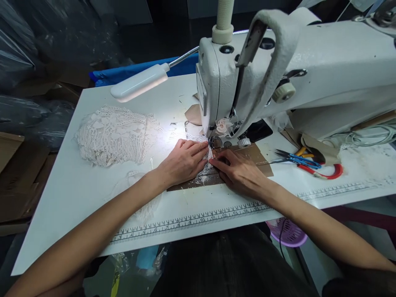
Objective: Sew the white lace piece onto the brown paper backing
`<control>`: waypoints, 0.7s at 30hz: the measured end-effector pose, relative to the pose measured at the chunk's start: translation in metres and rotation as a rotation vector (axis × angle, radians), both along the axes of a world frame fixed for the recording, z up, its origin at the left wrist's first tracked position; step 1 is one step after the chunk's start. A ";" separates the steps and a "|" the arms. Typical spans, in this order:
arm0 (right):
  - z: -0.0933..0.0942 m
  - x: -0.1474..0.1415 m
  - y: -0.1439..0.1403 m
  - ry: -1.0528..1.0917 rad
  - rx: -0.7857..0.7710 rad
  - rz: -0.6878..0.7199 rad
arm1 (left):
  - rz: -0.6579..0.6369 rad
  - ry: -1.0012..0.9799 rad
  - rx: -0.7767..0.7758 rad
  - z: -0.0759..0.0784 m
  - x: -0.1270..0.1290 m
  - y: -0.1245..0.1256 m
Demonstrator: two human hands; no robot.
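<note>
My left hand point(182, 161) lies flat on a small white lace piece point(198, 138), fingers pressing it down just left of the needle. Beside it, my right hand point(238, 169) rests on the brown taped patch point(256, 154) of the table, its fingertips pinching the lace's near edge by the presser foot point(214, 142). The white sewing machine point(309, 70) stands over both hands, and its needle area is lit by the gooseneck lamp point(139, 82).
A heap of white lace point(113, 134) lies at the left of the white table point(93, 194). Blue-handled snips point(298, 159) and red-handled scissors point(324, 172) lie right of the machine. A beige fabric scrap point(194, 114) sits behind the needle. A purple basket point(286, 232) hangs below the table edge.
</note>
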State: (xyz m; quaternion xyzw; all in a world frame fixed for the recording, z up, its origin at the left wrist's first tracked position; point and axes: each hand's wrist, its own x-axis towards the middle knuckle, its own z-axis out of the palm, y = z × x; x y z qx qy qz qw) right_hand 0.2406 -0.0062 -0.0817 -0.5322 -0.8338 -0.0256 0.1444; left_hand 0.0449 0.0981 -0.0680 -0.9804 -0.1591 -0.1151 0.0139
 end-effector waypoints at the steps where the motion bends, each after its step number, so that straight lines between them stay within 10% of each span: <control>1: 0.000 -0.001 0.000 0.000 0.003 -0.005 | 0.002 0.001 -0.001 0.000 0.000 0.003; 21: -0.002 0.001 0.002 0.072 -0.040 -0.044 | 0.016 -0.171 -0.024 -0.009 0.004 0.005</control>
